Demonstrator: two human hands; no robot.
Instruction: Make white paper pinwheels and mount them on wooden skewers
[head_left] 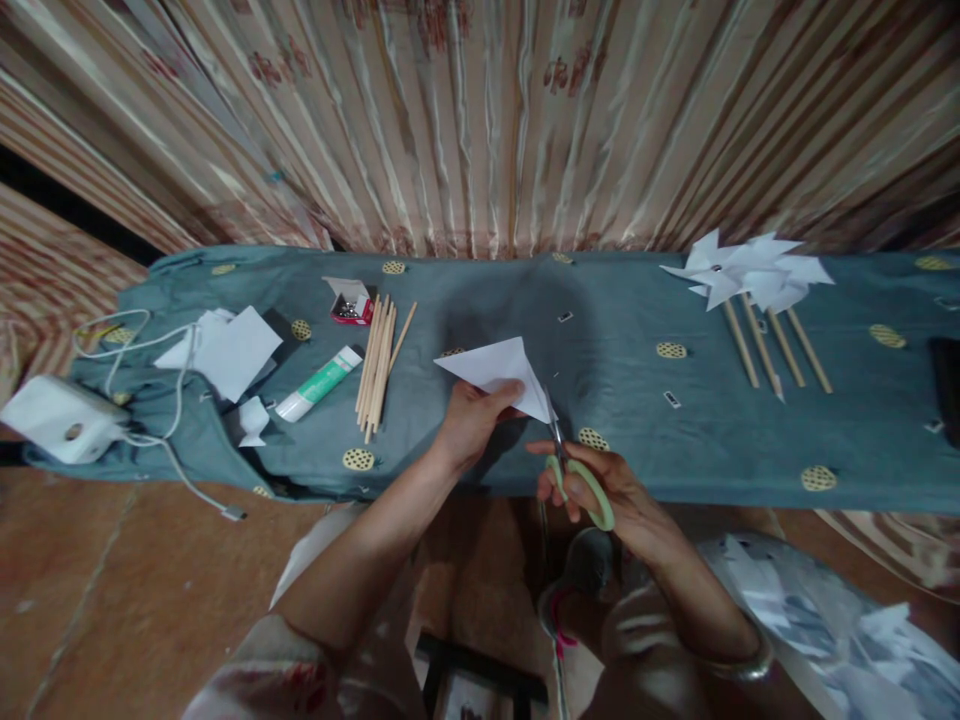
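Observation:
My left hand (474, 420) pinches a folded white sheet of paper (491, 365), thumb on top, above the cloth-covered table. The paper forms a triangle with its long point toward the left. In my right hand (600, 485) is a pair of scissors (596, 490) with light green handles, fingers through the loops. The blades point up and away from me and meet the paper's right corner. How far they stand apart is too small to tell.
Left of the paper lie wooden sticks (377, 370), an open red box of metal pins (350, 303), a glue tube (319, 383), paper squares (244, 350) and a white charger (64, 420) with cables. Paper pinwheels (750, 270) on sticks lie at right. A plastic bag (817, 620) stands below.

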